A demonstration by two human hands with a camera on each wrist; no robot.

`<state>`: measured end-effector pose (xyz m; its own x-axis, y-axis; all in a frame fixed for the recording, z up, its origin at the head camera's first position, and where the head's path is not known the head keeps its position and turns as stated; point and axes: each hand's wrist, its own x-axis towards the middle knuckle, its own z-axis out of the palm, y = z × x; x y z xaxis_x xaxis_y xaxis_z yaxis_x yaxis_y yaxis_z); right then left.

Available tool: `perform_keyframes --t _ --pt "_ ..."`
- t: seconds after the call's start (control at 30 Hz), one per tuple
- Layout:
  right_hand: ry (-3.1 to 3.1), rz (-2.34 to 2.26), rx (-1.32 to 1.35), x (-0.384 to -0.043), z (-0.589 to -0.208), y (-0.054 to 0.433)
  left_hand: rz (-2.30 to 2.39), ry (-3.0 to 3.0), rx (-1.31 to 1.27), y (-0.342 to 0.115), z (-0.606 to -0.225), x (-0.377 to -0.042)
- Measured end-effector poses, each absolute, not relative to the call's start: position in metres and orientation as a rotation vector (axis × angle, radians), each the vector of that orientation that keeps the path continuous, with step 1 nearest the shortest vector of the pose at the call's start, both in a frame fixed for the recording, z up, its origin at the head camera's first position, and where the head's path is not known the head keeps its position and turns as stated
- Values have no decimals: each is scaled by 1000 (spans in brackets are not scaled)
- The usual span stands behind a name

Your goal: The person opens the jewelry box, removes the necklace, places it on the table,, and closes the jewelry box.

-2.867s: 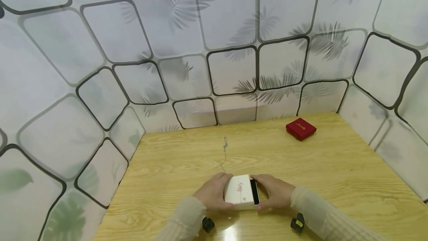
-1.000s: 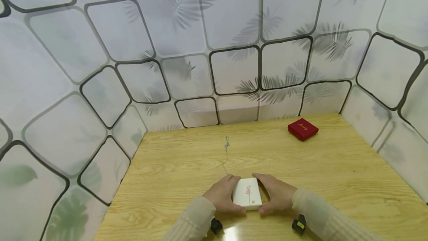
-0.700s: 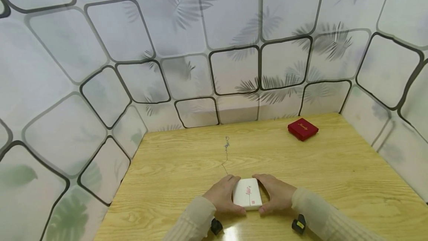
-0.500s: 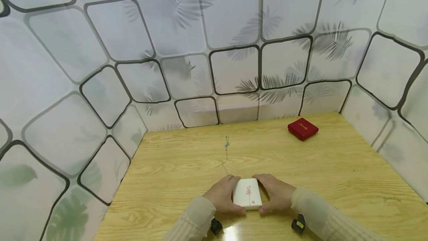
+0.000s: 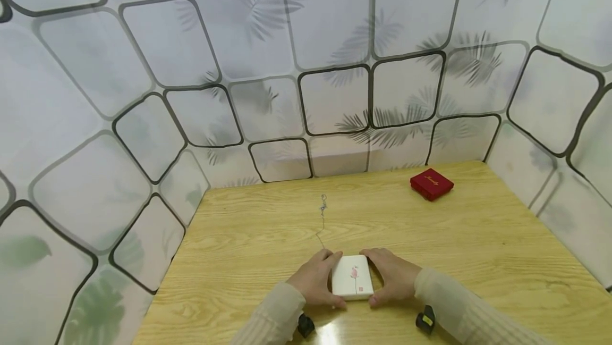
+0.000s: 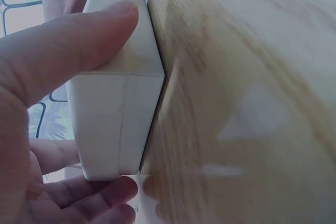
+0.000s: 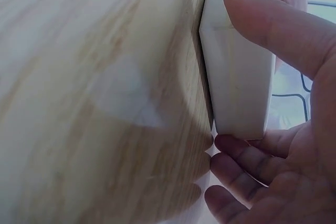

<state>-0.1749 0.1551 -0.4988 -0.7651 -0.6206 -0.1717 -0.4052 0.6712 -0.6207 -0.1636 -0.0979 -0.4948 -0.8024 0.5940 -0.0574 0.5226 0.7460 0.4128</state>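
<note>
Lid closing judged done; white box (image 5: 352, 277) pinched by left grip (image 5: 315, 279) and right grip (image 5: 392, 277), release pending; chain (image 5: 323, 208) left outside.

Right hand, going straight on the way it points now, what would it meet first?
Most likely the white box, directly ahead of the right hand and seemingly touching it; the left hand lies beyond.

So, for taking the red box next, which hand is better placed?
Probably the right hand: the red box lies ahead and to its right, farther from the left hand. Both hands hold the white box, though.
</note>
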Motion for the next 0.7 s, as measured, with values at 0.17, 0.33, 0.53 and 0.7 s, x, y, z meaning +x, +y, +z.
perform_keyframes --t 0.17,0.33,0.53,0.7 --pt "2513 -791 -786 -175 -500 154 583 2745 907 -100 -496 -164" --pt "2518 -790 -769 -175 -498 151 593 2753 902 -103 -497 -165" --pt "2555 -784 -799 -178 -498 147 642 2736 852 -108 -493 -165" --pt "2585 -793 -832 -182 -494 142 668 2758 834 -113 -490 -167"
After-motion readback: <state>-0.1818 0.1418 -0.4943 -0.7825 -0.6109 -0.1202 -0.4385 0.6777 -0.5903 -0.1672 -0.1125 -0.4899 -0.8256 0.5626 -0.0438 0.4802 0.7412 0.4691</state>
